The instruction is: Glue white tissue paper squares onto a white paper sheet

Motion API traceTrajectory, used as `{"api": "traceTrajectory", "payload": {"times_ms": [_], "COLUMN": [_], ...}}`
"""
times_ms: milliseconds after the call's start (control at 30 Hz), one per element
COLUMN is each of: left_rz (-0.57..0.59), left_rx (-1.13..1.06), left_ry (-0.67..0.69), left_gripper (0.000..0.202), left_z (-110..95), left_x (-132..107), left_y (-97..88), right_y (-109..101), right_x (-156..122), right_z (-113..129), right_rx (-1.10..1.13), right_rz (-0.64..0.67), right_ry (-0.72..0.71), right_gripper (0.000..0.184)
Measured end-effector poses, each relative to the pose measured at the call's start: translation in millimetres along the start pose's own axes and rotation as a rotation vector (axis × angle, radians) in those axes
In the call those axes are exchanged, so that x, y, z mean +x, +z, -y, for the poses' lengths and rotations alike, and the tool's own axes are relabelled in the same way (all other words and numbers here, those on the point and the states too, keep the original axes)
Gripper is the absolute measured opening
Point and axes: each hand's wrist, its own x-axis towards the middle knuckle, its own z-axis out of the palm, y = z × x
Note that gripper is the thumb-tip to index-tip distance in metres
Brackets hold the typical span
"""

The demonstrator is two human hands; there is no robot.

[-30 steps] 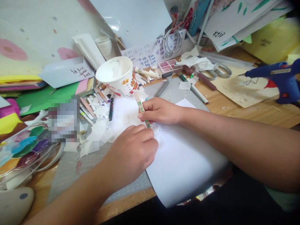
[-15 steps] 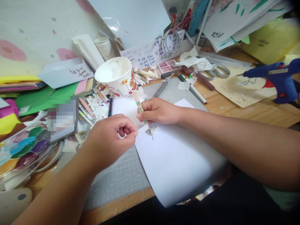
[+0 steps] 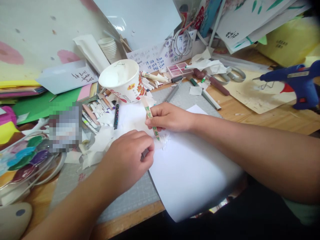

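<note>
A flat, narrow strip like a craft stick with green print [image 3: 149,112] is pinched between the thumb and fingers of my right hand [image 3: 170,117]. Its lower end reaches some whitish, clear crumpled material [image 3: 163,140] on a white sheet of paper [image 3: 192,170]. Just left of that end, my left hand [image 3: 132,156] is closed with curled fingers pressed to the thumb. Whatever may be in that pinch is hidden. A printed paper bowl [image 3: 131,87] stands behind both hands.
A grey cutting mat [image 3: 120,196] lies under the paper. Markers [image 3: 102,108] and paper scraps [image 3: 100,143] crowd the left, beside a paint palette [image 3: 23,156]. Scissors [image 3: 231,76] and a blue glue gun [image 3: 297,81] lie to the right.
My left hand has moved right and slightly down, nearer the strip's lower end, uncovering paper scraps behind it. My right hand still grips the strip in nearly the same place.
</note>
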Motion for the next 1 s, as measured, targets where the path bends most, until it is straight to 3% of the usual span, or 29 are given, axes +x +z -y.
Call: {"api": "traceTrajectory", "payload": {"times_ms": [167, 300, 467, 633, 1000], "left_rz": [-0.010, -0.021, -0.065, -0.110, -0.132], "left_rx": [0.037, 0.048, 0.034, 0.018, 0.066], "left_ry": [0.015, 0.001, -0.043, -0.081, 0.004], "left_gripper": [0.018, 0.017, 0.015, 0.012, 0.016], "left_z": [-1, -2, -2, -2, -2], "left_x": [-1, -2, -1, 0, -1], "left_y": [1.6, 2.2, 5.0, 9.4, 14.0], "right_y": [2, 4, 6, 4, 3], "right_x": [-2, -4, -5, -3, -2], "right_z": [0, 1, 2, 5, 7], "right_rx": [0.177, 0.211, 0.033, -0.192, -0.253], "right_rz": [-0.094, -0.026, 0.066, 0.078, 0.114], "right_ry": [-0.113, -0.129, -0.158, -0.163, -0.127], "right_gripper": [0.019, 0.018, 0.022, 0.022, 0.020]}}
